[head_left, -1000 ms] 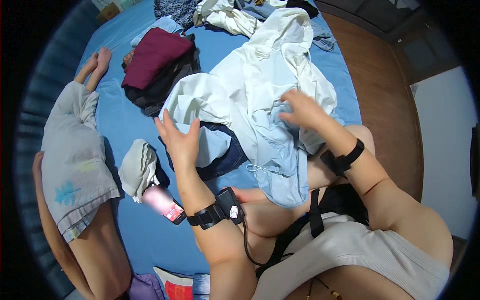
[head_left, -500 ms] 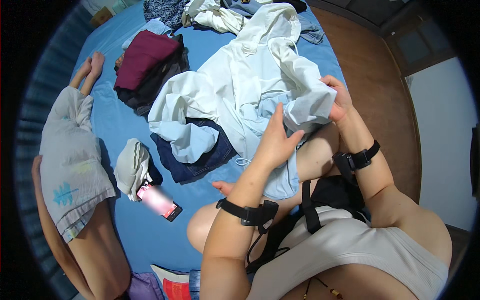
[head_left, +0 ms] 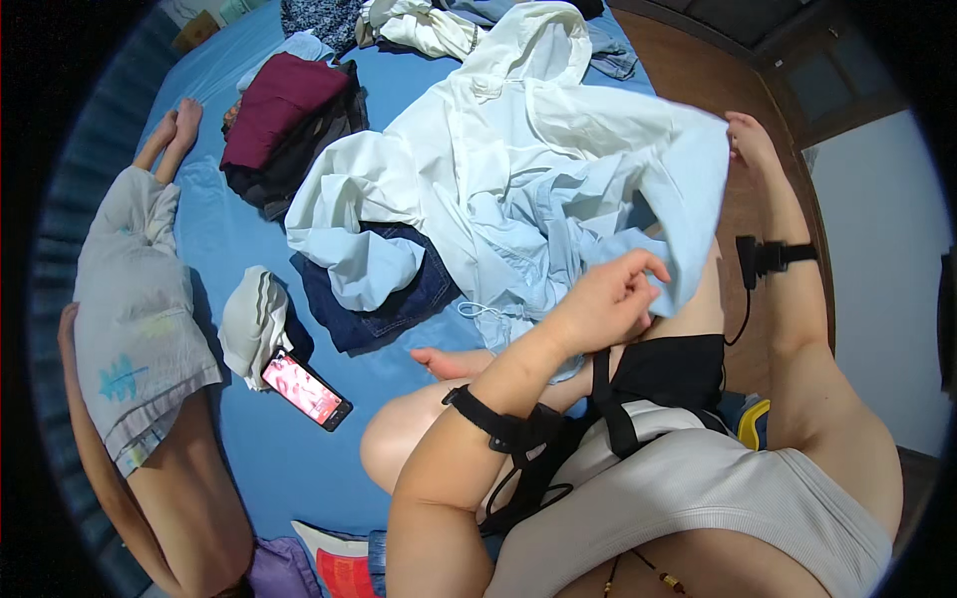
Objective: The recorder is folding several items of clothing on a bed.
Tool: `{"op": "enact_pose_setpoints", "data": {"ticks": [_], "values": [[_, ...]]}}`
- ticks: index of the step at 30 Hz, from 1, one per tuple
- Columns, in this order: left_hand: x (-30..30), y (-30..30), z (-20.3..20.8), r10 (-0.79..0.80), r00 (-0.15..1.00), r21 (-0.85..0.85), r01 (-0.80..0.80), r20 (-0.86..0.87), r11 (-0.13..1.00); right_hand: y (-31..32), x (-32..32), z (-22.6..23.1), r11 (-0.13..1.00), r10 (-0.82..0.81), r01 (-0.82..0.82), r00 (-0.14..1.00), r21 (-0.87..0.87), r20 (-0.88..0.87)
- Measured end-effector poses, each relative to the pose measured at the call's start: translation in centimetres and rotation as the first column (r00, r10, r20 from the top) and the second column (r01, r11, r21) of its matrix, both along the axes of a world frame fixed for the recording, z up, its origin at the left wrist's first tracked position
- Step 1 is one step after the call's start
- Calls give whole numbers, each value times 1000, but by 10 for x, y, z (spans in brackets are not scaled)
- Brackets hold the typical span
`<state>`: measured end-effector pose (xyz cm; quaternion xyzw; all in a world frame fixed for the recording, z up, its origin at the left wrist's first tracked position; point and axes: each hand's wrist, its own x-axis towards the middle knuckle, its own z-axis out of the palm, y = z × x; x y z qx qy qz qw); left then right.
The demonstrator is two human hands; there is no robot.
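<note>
A thin hooded jacket (head_left: pixel 439 159), white shading to pale blue, lies spread across the bed in front of me, its hood at the far end. My right hand (head_left: pixel 755 145) pinches its right edge and holds that side up and outward, so the cloth stretches taut. Over the near part of the jacket, my left hand (head_left: pixel 620 299) has its fingers curled in beside the lifted cloth. Whether fabric is between those fingers is hidden. A drawcord (head_left: pixel 480 309) loops out at the jacket's near left hem.
Dark blue jeans (head_left: pixel 384 319) lie partly under the left sleeve. Left of these are a phone (head_left: pixel 307 389), a white bra (head_left: pixel 254 324) and a stack topped by a maroon garment (head_left: pixel 294 110). Another person's legs (head_left: pixel 194 488) stretch along the bed's left side. More clothes (head_left: pixel 419 30) lie at the far end.
My right hand has moved outward and away, pulling the jacket's right side up and open. The left hand has come right and nearer, its spread fingers now curled.
</note>
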<state>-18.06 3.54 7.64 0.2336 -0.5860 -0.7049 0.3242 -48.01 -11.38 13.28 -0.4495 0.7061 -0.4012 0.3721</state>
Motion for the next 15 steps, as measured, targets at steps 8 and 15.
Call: {"op": "enact_pose_setpoints", "data": {"ticks": [8,15], "values": [[-1,12,-33,69,875,-291,84,480,953,68,92,-44,739,508,-656,393,154,-767],[10,-20,-80,433,662,-349,-264,612,899,98,95,-41,579,752,-611,146,540,-643]]}}
